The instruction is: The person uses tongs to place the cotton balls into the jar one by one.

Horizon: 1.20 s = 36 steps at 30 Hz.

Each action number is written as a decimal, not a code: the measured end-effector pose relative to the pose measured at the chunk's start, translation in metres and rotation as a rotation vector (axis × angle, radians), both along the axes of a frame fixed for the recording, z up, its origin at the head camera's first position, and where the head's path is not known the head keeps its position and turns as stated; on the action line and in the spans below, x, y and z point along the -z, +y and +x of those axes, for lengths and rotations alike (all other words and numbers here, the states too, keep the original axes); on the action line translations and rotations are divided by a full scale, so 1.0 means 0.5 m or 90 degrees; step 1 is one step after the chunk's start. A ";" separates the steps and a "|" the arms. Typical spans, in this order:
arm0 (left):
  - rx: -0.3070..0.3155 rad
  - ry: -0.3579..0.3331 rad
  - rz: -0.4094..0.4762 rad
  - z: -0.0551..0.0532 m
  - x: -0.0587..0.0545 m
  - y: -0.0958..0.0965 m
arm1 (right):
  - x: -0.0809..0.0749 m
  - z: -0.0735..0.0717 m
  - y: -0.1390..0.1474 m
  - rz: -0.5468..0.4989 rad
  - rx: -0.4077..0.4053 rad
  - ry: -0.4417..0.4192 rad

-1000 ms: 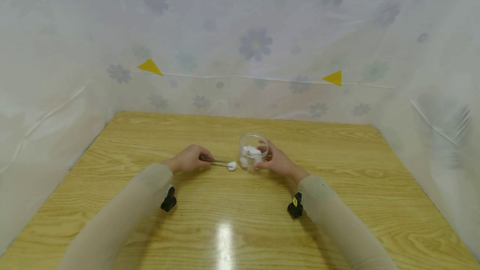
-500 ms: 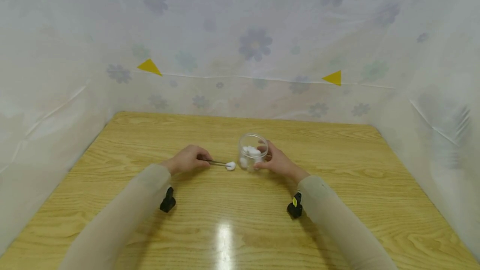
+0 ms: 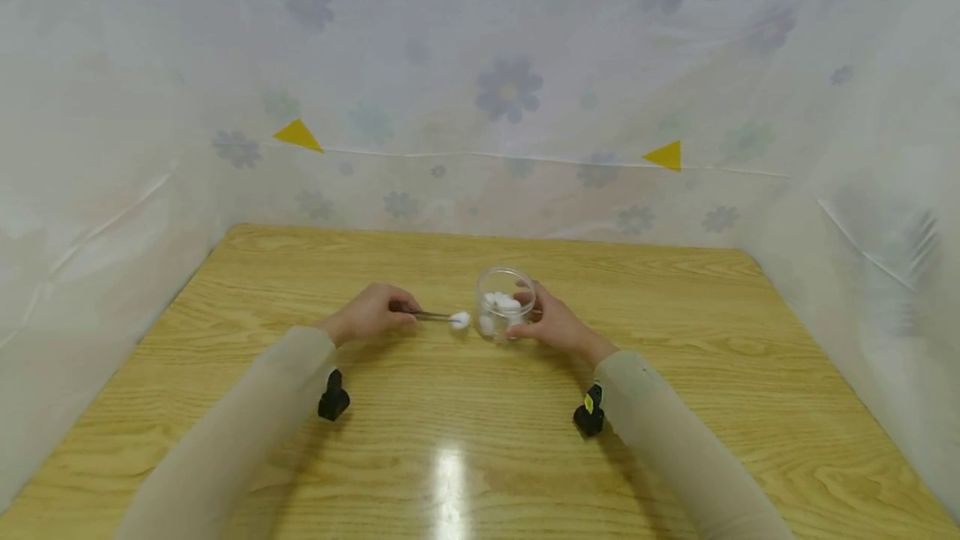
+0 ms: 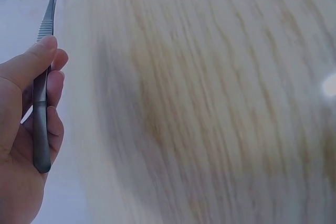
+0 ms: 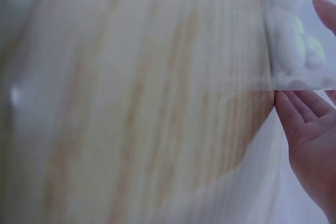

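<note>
My left hand (image 3: 372, 311) pinches metal tweezers (image 4: 41, 98) between thumb and fingers. Their tips hold a white cotton ball (image 3: 460, 321), which looks slightly raised off the table, just left of a clear jar (image 3: 491, 327). Several white cotton balls (image 3: 502, 302) lie inside this open-topped jar. Around the jar's right side curl the thumb and fingers of my right hand (image 3: 558, 325). In the right wrist view the jar shows at the upper right edge, partly cut off, with cotton balls (image 5: 290, 51) visible through its wall.
The wood-grain table (image 3: 465, 407) carries a bright light reflection near its front. Behind it hangs a pale flowered curtain (image 3: 420, 90) with two yellow triangles, and similar sheeting closes both sides. Small black cameras (image 3: 333, 396) sit under both wrists.
My left hand has risen a little and shifted slightly left; the tweezers have closed on the cotton ball and lifted it. The right hand and jar stay almost unmoved.
</note>
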<state>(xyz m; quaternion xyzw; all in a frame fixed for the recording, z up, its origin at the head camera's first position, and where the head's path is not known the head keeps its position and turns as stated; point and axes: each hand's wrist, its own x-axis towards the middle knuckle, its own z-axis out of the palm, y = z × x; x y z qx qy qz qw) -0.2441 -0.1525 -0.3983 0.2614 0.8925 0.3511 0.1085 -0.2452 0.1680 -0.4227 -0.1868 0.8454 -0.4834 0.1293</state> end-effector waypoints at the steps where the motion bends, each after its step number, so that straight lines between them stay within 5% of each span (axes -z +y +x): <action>1: -0.002 0.005 0.000 0.000 -0.001 -0.002 | 0.000 0.000 0.000 0.001 -0.002 0.002; 36: -0.062 0.031 0.018 -0.007 -0.067 -0.017 | -0.003 0.000 0.003 -0.002 -0.009 -0.005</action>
